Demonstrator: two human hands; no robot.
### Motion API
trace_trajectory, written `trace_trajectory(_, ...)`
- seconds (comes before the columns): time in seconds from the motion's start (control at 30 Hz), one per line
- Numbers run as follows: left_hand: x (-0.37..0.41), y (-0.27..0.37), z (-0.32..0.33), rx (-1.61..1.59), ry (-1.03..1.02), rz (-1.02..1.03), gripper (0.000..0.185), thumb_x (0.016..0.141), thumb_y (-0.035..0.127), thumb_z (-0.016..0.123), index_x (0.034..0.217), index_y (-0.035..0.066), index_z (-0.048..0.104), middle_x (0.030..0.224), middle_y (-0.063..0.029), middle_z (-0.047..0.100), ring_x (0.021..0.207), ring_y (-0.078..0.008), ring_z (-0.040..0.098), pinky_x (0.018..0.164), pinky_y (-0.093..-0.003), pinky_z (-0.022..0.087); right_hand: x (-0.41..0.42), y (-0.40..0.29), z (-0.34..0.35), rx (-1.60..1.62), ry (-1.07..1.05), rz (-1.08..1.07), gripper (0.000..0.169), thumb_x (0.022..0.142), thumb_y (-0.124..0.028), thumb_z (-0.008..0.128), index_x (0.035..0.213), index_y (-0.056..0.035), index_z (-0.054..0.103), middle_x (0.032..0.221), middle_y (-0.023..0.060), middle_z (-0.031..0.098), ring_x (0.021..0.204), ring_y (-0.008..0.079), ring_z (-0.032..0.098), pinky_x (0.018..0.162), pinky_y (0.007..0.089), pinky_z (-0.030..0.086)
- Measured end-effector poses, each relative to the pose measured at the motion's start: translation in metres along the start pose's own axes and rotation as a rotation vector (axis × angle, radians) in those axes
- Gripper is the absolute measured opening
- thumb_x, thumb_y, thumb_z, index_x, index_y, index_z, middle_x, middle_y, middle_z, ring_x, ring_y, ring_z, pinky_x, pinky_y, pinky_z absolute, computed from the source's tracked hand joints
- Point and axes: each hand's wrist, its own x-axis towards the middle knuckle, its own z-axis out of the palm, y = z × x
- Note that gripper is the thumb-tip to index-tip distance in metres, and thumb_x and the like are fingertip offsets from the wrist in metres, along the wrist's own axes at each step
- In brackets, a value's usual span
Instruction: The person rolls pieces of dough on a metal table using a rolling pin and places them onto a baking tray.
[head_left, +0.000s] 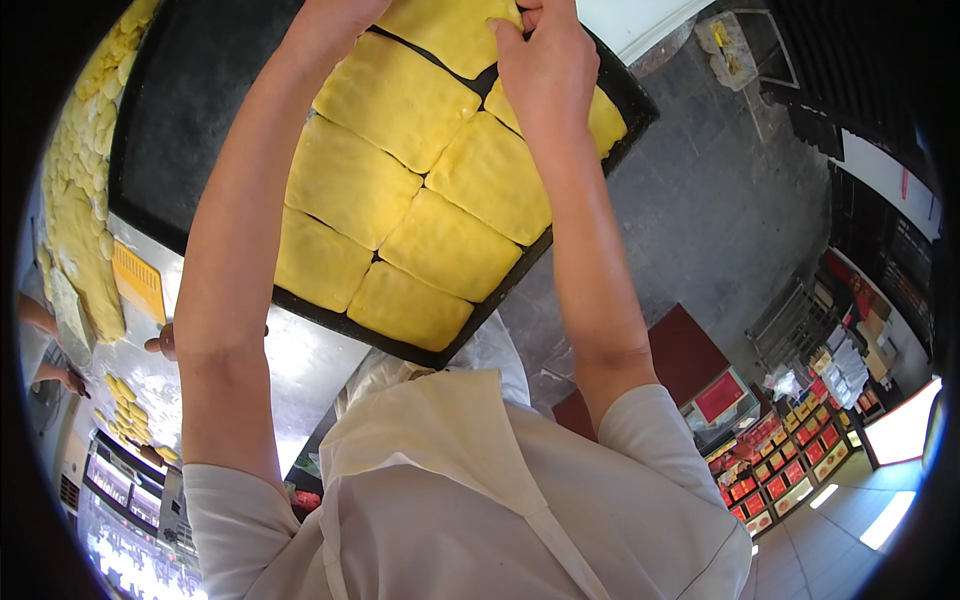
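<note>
Rectangular sheets of yellow dough (397, 97) lie close together in two rows on a black baking tray (637, 112) in front of me. At the top edge, my right hand (551, 64) pinches the corner of a dough sheet (450, 30) between thumb and fingers. My left hand (349, 15) is at the upper left of that same sheet; its fingers are cut off by the picture's edge, so its grip cannot be seen. One more sheet (609, 124) lies partly under my right wrist.
Left of the tray, a metal worktop (307, 341) bears a long dough mass (79, 247), a yellow plastic scraper (139, 281), a rolling pin (166, 342) and small dough pieces (124, 405). Another person's hands (64, 379) are at the far left, near a broad blade (71, 319).
</note>
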Motion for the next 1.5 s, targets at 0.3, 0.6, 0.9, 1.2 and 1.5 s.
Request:
trace_trajectory(0.3,0.006,-0.011,0.006,-0.107,-0.058,-0.099,0.009,0.092,0.008,0.070,0.100,0.002,0.069,0.083,0.0001,0.065,0.070,-0.0084,0.057,0.060,-0.0269,0.044,0.011,0.018,-0.014,0.030,-0.054,0.017,0.027,0.092,-0.008,0.078,0.113,-0.0035,0.060,0.084,0.0164,0.067,0.076,0.0344,0.067,0.072,0.0425,0.054)
trace_trajectory(0.6,0.004,-0.001,0.000,-0.017,-0.057,-0.009,0.010,0.092,0.007,0.069,0.101,0.002,0.069,0.080,-0.0007,0.065,0.066,-0.0096,0.057,0.057,-0.0268,0.043,0.010,0.024,-0.010,0.047,-0.005,-0.087,0.025,0.092,-0.009,0.078,0.113,-0.0029,0.065,0.089,0.0171,0.071,0.082,0.0352,0.070,0.075,0.0420,0.056)
trace_trajectory(0.9,0.005,0.000,-0.004,-0.027,-0.156,-0.134,0.013,0.091,0.005,0.066,0.102,0.002,0.071,0.083,-0.0021,0.068,0.071,-0.0118,0.062,0.062,-0.0292,0.049,0.010,0.031,-0.013,-0.012,-0.022,-0.156,0.022,0.092,-0.007,0.077,0.111,-0.0031,0.067,0.089,0.0179,0.071,0.085,0.0363,0.071,0.075,0.0425,0.056)
trace_trajectory(1.2,-0.043,0.005,0.017,0.786,0.264,0.646,0.028,0.094,0.003,0.059,0.119,-0.010,0.064,0.104,-0.0167,0.073,0.098,-0.0234,0.070,0.086,-0.0355,0.054,-0.011,0.058,-0.023,0.123,0.144,-0.162,0.026,0.096,-0.014,0.075,0.120,-0.0058,0.074,0.099,0.0151,0.076,0.084,0.0317,0.071,0.079,0.0426,0.058)
trace_trajectory(1.5,-0.111,-0.045,0.039,0.883,-0.147,0.741,0.070,0.100,0.045,0.064,0.155,0.003,0.050,0.161,-0.0132,0.049,0.149,-0.0383,0.043,0.124,-0.0524,0.032,-0.034,0.056,-0.008,-0.304,0.138,-0.522,0.037,0.094,-0.015,0.071,0.130,-0.0043,0.069,0.134,0.0086,0.068,0.117,0.0326,0.059,0.101,0.0462,0.046)
